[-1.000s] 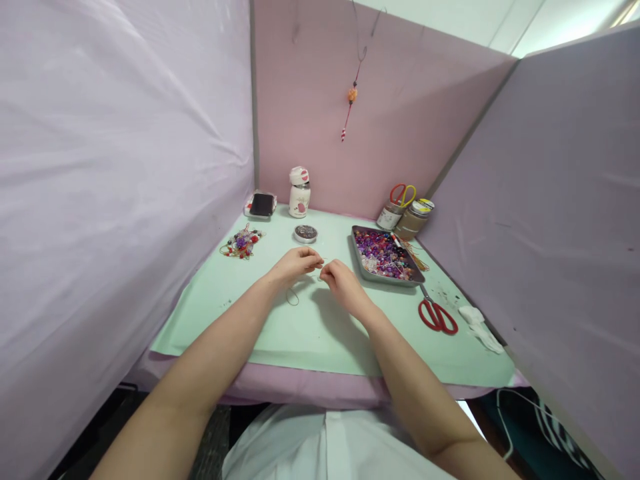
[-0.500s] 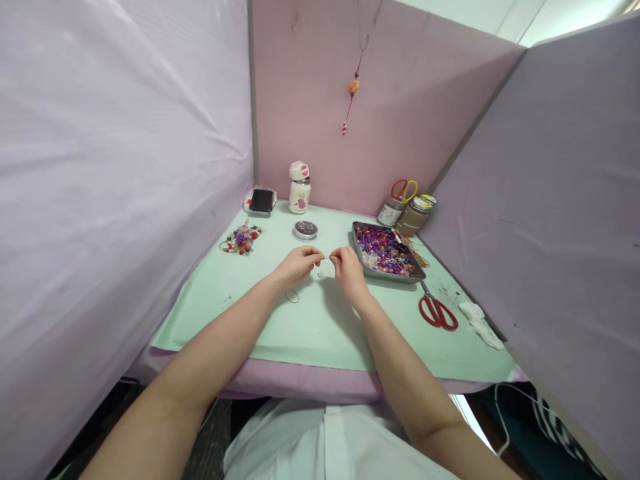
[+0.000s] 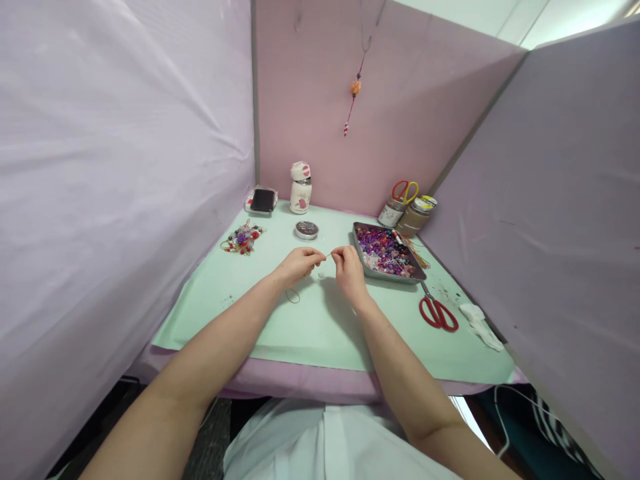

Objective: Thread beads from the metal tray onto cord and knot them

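Note:
My left hand and my right hand meet over the middle of the mint-green mat, fingertips pinched and almost touching. A thin thread runs from the left hand's pinch and loops down onto the mat below my left wrist. What the right fingers pinch is too small to make out. A small clear bead lies on the mat just under the fingertips. The dark tray of purple and red beads stands right beside my right hand.
Red scissors and a white scrap lie at the right. Two jars, one holding scissors, stand at the back right. A small round tin, a white bottle, a phone and a beaded strand sit at the back left. Partition walls enclose three sides.
Both hands have lifted slightly toward the back of the mat, and my right hand has shifted nearer the bead tray. The fingertips stay pinched close together.

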Action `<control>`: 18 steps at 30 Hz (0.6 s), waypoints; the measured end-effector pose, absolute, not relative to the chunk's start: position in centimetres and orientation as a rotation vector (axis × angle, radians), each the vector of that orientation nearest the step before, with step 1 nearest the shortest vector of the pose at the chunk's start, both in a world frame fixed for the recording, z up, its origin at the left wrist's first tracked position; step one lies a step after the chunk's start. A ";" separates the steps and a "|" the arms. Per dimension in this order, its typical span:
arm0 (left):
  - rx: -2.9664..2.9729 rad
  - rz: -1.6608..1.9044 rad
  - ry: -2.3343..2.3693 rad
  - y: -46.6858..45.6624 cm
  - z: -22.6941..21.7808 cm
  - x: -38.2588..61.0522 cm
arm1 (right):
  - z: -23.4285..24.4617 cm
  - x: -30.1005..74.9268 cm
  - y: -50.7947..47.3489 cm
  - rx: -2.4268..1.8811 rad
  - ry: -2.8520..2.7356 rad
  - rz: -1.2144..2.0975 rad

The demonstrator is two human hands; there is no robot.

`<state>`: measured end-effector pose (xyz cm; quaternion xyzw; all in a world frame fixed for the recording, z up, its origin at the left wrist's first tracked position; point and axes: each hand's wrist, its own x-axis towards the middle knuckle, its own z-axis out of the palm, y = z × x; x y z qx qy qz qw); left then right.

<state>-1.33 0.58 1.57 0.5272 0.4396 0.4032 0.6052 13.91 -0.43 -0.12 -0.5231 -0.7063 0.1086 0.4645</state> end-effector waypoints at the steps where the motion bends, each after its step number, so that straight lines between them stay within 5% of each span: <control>1: 1.203 0.940 1.004 0.6 1.6 -1.4 | -0.1 13.9 -0.5 -1.279 -1.697 0.298; 9: 1.217 0.954 0.974 0.3 2.1 -1.4 | -0.6 13.4 -0.7 -1.195 -1.386 0.820; 18: 1.345 0.955 0.997 0.3 1.8 -1.2 | 0.1 13.0 -1.0 -1.189 -1.274 0.882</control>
